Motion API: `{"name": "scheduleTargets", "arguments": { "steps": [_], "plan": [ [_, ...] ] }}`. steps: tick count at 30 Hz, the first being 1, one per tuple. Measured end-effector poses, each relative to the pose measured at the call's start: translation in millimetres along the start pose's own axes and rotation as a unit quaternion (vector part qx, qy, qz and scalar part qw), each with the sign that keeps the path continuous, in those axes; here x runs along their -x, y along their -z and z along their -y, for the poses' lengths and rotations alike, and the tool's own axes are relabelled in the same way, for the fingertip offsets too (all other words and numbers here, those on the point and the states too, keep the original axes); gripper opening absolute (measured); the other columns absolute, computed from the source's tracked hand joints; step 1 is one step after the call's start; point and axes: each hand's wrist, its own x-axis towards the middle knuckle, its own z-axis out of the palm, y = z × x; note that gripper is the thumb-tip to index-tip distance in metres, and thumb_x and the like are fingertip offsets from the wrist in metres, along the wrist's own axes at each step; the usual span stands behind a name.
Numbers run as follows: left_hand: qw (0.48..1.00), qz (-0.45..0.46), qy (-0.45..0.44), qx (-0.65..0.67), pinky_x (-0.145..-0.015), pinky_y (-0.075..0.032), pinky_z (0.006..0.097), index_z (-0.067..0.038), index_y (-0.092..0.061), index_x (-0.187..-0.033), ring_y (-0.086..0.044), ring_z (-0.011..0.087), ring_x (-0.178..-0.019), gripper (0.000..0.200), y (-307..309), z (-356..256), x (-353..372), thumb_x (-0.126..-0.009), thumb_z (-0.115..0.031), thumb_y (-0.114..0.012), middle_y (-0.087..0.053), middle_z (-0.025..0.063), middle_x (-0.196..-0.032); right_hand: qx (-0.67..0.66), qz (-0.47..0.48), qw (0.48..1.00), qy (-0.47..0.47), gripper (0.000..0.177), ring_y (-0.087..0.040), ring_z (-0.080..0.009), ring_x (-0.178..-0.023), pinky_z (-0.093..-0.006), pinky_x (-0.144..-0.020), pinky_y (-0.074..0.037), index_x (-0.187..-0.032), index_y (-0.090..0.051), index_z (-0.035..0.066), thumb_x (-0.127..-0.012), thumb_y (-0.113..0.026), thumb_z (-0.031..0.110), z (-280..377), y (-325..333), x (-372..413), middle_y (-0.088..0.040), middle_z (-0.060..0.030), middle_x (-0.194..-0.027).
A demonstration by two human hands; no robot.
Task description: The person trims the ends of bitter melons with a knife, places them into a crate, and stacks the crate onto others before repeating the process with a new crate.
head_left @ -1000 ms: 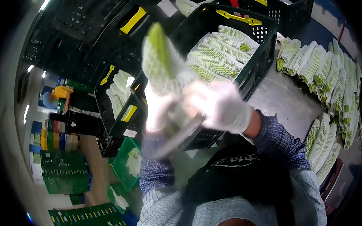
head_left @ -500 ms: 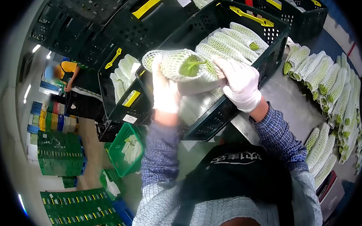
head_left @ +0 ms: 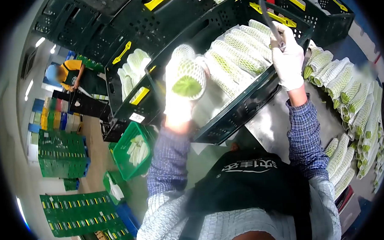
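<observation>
My left hand [head_left: 176, 99], in a white glove, is wrapped round a green gourd [head_left: 188, 85] in a white foam net sleeve. The gourd's rounded green end faces me. My gloved right hand [head_left: 288, 59] grips a knife [head_left: 269, 21] above the right rim of a dark green crate, its grey blade pointing up and away. Several netted gourds [head_left: 236, 53] lie side by side in that crate [head_left: 238, 118], just beyond my hands. The knife's handle is mostly hidden in my fingers.
More netted gourds [head_left: 351, 93] are piled on the metal table [head_left: 268, 121] at right. Another dark crate [head_left: 115, 108] with gourds stands at left, above a green basket [head_left: 121, 156]. A person in a yellow top [head_left: 73, 65] works at far left.
My right hand has moved away from the gourd, up and to the right, with the knife. The gourd has turned in my left hand, and the stem seen on it earlier no longer shows.
</observation>
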Motion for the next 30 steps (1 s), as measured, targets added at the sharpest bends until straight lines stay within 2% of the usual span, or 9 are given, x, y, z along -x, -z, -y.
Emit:
{"name": "scheduleTargets", "arguments": {
  "steps": [7,9,11,15,16,19,22,25,30],
  "plan": [
    [0.849,0.061,-0.083,-0.518,-0.099,-0.05,0.042,-0.001,-0.043,-0.14,-0.058,0.0282,-0.119,0.051,-27.2,32.2,11.2,-0.097,-0.021,-0.061,-0.056,0.0175,-0.132,-0.288,0.303,0.905,-0.085,0.042,-0.066,-0.0158,-0.083,-0.029,-0.072,-0.053,-0.122,-0.064,0.003,-0.091,-0.069,0.03,44.0,12.2,21.1,-0.071,-0.0111,-0.1],
    [0.964,0.102,0.066,-0.238,-0.1,-0.051,0.0487,0.003,-0.038,-0.142,-0.057,0.0332,-0.122,0.058,-31.7,40.6,12.3,-0.097,-0.027,-0.062,-0.052,0.0225,-0.136,-0.356,0.269,0.895,0.007,0.053,-0.065,-0.0168,-0.09,-0.0294,-0.078,-0.053,-0.128,-0.06,0.0,-0.088,-0.073,0.032,25.7,-7.6,38.1,-0.07,-0.0122,-0.106],
    [0.842,0.089,-0.039,-0.531,-0.103,-0.05,0.045,0.007,-0.032,-0.144,-0.052,0.0343,-0.128,0.067,-28.2,50.7,21.8,-0.099,-0.037,-0.057,-0.045,0.0249,-0.142,-0.408,0.276,0.87,-0.026,0.065,-0.065,-0.0164,-0.095,-0.0279,-0.084,-0.052,-0.13,-0.057,-0.004,-0.08,-0.081,0.03,33.2,11.5,40.5,-0.069,-0.0154,-0.112],
    [0.863,0.067,0.074,-0.495,-0.109,-0.044,0.0454,0.01,-0.029,-0.147,-0.044,0.0351,-0.135,0.074,-21.0,58.1,37.0,-0.1,-0.043,-0.051,-0.04,0.0253,-0.147,-0.361,0.249,0.896,-0.07,0.062,-0.066,-0.016,-0.087,-0.029,-0.077,-0.053,-0.118,-0.062,-0.003,-0.073,-0.085,0.032,22.4,34.3,54.6,-0.071,-0.0137,-0.103],
    [0.847,0.108,0.091,-0.513,-0.113,-0.036,0.0482,0.004,-0.044,-0.141,-0.047,0.0314,-0.132,0.06,-23.8,62.3,39.6,-0.091,-0.021,-0.069,-0.048,0.0195,-0.144,-0.338,0.248,0.9,-0.123,0.058,-0.066,-0.0161,-0.086,-0.0293,-0.076,-0.053,-0.114,-0.063,-0.003,-0.073,-0.085,0.032,21.9,46.4,58.5,-0.071,-0.0132,-0.102],
    [0.694,0.22,0.071,-0.681,-0.111,-0.039,0.0484,0.01,-0.037,-0.145,-0.041,0.0385,-0.139,0.091,-46.6,92.4,34.7,-0.087,-0.056,-0.064,-0.041,0.0291,-0.148,-0.352,0.152,0.912,-0.145,0.053,-0.065,-0.0171,-0.083,-0.0296,-0.074,-0.052,-0.107,-0.063,-0.003,-0.072,-0.085,0.03,-9.4,83.1,93.9,-0.07,-0.0132,-0.099],
    [0.57,0.311,0.009,-0.761,-0.112,-0.039,0.0462,0.009,-0.035,-0.147,-0.038,0.0389,-0.141,0.079,-49.4,75.6,14.7,-0.098,-0.053,-0.043,-0.035,0.0303,-0.151,-0.243,0.137,0.943,-0.181,0.061,-0.063,-0.0198,-0.089,-0.0323,-0.079,-0.052,-0.113,-0.06,-0.003,-0.072,-0.084,0.036,-43.8,121.1,133.8,-0.067,-0.0117,-0.101],
    [0.581,0.289,0.031,-0.76,-0.113,-0.039,0.0445,0.006,-0.038,-0.146,-0.04,0.0366,-0.14,0.072,-50.3,49.2,-1.5,-0.099,-0.049,-0.042,-0.038,0.0278,-0.151,-0.282,0.046,0.932,-0.222,0.071,-0.062,-0.0223,-0.101,-0.0344,-0.092,-0.051,-0.126,-0.056,-0.001,-0.074,-0.082,0.04,-69.0,177.1,189.0,-0.065,-0.0135,-0.113],
    [0.572,0.247,0.032,-0.782,-0.113,-0.038,0.04,0.004,-0.04,-0.145,-0.047,0.0324,-0.135,0.069,-49.2,19.0,-16.6,-0.1,-0.048,-0.043,-0.039,0.0257,-0.15,0.073,0.008,0.892,-0.445,0.08,-0.063,-0.0238,-0.11,-0.0365,-0.093,-0.051,-0.139,-0.049,0.0,-0.075,-0.08,0.037,-57.0,302.3,245.7,-0.064,-0.0162,-0.124]
  ]
}}
